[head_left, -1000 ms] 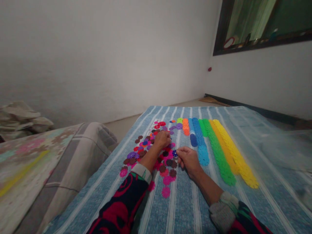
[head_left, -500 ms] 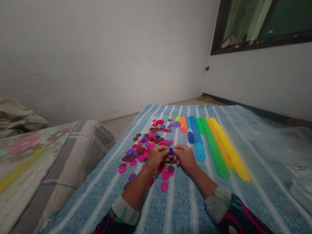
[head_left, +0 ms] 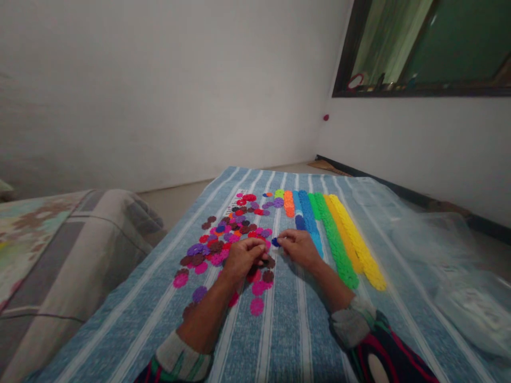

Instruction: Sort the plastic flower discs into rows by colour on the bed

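right hand [head_left: 300,248] pinches blue disc [head_left: 275,242], left hand [head_left: 244,258] curled over mixed discs [head_left: 216,247], can't tell if gripping any.

Pale walls [head_left: 179,90], 1 dark-framed window [head_left: 423,48], dim light

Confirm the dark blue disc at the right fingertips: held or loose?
Held. The right hand pinches the dark blue disc at one edge; its free side juts toward the left hand.

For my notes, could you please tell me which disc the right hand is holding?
The dark blue disc pinched in the right hand, unlike the loose discs lying leftward on the striped cloth.
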The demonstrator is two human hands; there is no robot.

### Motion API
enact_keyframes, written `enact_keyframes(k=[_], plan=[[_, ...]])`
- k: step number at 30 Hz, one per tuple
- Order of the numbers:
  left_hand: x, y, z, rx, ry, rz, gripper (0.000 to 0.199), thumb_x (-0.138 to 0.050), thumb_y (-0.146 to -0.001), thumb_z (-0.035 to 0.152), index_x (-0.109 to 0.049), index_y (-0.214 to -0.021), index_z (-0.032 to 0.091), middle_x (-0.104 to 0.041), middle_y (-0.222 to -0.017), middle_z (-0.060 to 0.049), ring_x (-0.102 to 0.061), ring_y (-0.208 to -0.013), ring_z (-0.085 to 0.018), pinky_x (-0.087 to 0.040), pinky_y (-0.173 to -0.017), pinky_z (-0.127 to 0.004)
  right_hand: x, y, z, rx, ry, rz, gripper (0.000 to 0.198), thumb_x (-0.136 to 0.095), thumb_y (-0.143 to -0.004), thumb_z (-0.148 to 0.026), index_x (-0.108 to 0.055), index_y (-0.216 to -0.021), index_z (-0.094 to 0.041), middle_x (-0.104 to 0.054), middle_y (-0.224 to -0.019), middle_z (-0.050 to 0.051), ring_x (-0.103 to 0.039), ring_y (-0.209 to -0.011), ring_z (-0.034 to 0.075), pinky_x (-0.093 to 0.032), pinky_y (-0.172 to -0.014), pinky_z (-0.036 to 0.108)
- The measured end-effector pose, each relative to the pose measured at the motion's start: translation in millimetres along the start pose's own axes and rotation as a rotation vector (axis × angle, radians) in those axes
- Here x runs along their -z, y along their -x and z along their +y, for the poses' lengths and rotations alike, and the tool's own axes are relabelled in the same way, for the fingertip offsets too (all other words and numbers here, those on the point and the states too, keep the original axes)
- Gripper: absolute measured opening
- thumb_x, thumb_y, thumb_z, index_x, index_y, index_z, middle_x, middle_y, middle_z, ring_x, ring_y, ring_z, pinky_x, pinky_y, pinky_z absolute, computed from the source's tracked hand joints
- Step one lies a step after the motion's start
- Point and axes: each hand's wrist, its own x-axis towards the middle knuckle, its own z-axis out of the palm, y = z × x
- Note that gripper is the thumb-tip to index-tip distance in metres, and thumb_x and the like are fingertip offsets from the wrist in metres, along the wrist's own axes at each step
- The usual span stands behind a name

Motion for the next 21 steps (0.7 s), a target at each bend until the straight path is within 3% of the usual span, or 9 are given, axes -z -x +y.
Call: enact_keyframes(k=[4,8,15,21], plan=[[12.2,-6.8,2.3,-0.084,-0.087,0.127,0.019,-0.065,-0.065,0.032,-0.067,-0.073,0.015,-0.064,-0.056,0.000,-0.055,-0.044,-0.010,-0.043,-0.045,-0.021,49.8,-19.5,2.2,-0.003,0.529,0.149,0.019,-0.058,-0.080,-0.027,-0.075,-0.080,-0.020,-0.070,-0.068,0.002,-0.062,-0.064,0.015,-0.039,-0.061,0.024],[34.4,-17.5,2.6,-0.213,-0.275,0.324,0.018,-0.062,-0.066,0.034,-0.068,-0.070,0.018,-0.062,-0.054,0.003,-0.056,-0.047,-0.012,-0.043,-0.047,-0.022,70.0,-32.6,9.8,-0.067,0.835,0.073,0.018,-0.060,-0.081,-0.025,-0.078,-0.085,-0.023,-0.075,-0.087,0.005,-0.066,-0.083,0.020,-0.038,-0.063,0.025],[73.7,-34.7,0.7,-0.285,-0.436,0.586,0.021,-0.059,-0.068,0.036,-0.072,-0.075,0.020,-0.061,-0.053,0.003,-0.060,-0.054,-0.015,-0.045,-0.051,-0.023,64.2,-38.9,21.2,-0.060,0.939,-0.006,0.018,-0.063,-0.081,-0.026,-0.079,-0.087,-0.023,-0.076,-0.091,0.006,-0.068,-0.085,0.022,-0.038,-0.061,0.025],[86.3,-38.6,-1.7,-0.244,-0.302,0.610,0.026,-0.060,-0.067,0.037,-0.070,-0.082,0.018,-0.058,-0.052,0.004,-0.058,-0.048,-0.014,-0.045,-0.046,-0.022,63.0,-36.4,21.1,-0.062,0.965,0.021,0.020,-0.062,-0.082,-0.028,-0.079,-0.091,-0.025,-0.076,-0.095,0.007,-0.068,-0.088,0.023,-0.040,-0.064,0.026]])
